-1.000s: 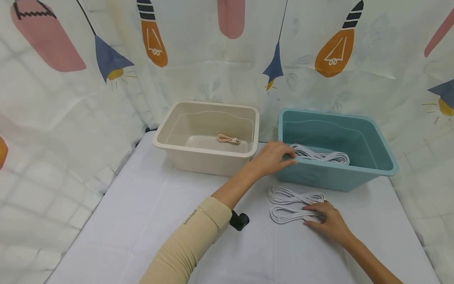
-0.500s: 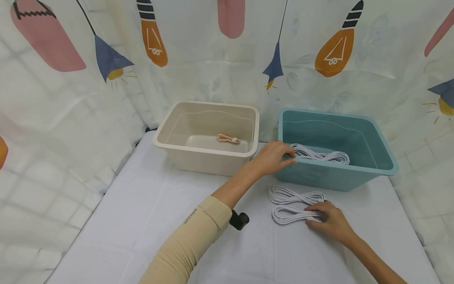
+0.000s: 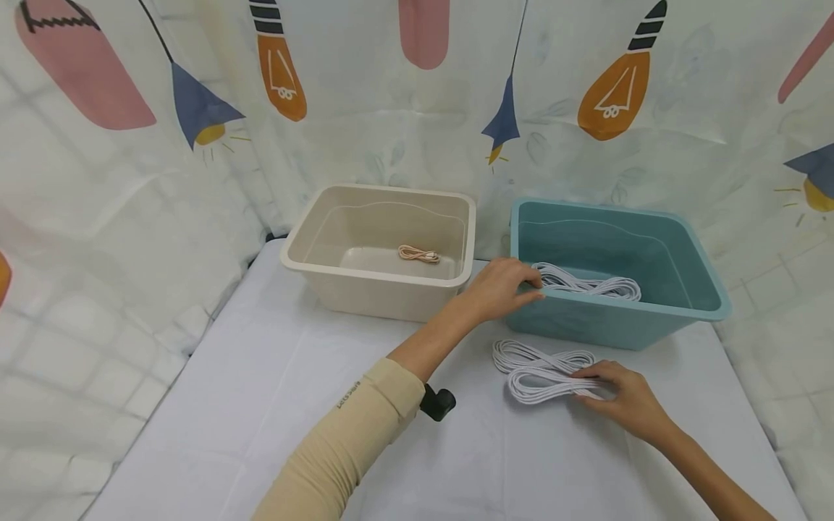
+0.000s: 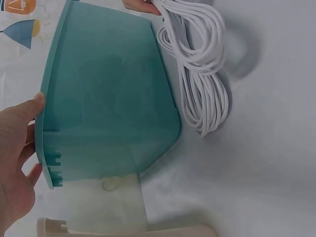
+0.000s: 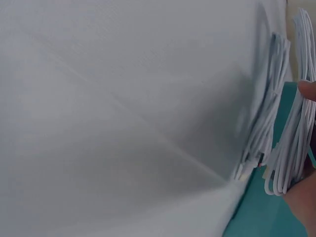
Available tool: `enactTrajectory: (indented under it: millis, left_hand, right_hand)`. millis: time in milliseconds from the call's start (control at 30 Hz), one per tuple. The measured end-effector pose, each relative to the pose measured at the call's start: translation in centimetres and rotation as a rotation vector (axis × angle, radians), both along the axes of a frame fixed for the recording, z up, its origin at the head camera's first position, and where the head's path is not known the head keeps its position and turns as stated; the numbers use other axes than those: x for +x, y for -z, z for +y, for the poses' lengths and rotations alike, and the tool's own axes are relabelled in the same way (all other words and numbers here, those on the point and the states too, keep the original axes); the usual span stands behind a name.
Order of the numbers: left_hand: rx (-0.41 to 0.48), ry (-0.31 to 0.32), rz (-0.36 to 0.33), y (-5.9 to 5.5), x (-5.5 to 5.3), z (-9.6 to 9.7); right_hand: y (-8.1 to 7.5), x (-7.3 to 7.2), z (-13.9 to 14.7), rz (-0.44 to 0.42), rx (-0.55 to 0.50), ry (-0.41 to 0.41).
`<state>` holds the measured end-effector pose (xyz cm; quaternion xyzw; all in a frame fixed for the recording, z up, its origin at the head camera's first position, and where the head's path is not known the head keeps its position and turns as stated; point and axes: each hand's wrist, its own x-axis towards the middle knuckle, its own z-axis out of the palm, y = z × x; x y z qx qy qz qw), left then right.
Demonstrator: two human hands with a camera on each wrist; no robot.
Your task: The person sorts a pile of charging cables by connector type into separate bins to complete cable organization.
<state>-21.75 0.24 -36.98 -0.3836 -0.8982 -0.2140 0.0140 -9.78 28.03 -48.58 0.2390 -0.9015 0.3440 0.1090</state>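
My left hand (image 3: 500,288) grips the near left rim of the teal bin (image 3: 612,329), thumb outside and fingers over the edge. A coiled white cable (image 3: 536,386) is pinched between thumb and fingers of my right hand (image 3: 628,401). In the right wrist view that held coil (image 5: 295,140) stands apart from the tabletop. Behind it a second coiled white cable (image 3: 515,353) lies on the table, partly overlapped. Inside the teal bin rest white coiled cables (image 3: 593,288).
To the left stands a beige bin (image 3: 365,293) with a small peach-coloured cable (image 3: 418,253) in it. Both bins sit at the back of the white-covered table (image 3: 260,405), against a patterned curtain (image 3: 417,130). A black object (image 3: 438,404) shows beside the left sleeve.
My right hand has lifted the nearer white cable off the table and moved it slightly right, so it now overlaps the other coil. The left hand stays on the bin's rim.
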Motion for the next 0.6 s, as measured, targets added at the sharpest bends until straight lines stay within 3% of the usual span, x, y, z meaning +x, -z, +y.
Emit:
enactTrajectory:
  millis: [600]
  left_hand:
    - [0.015, 0.003, -0.024, -0.1, 0.1, -0.1]
  right_hand:
    - [-4.5, -0.5, 1.5, -0.011, 0.024, -0.044]
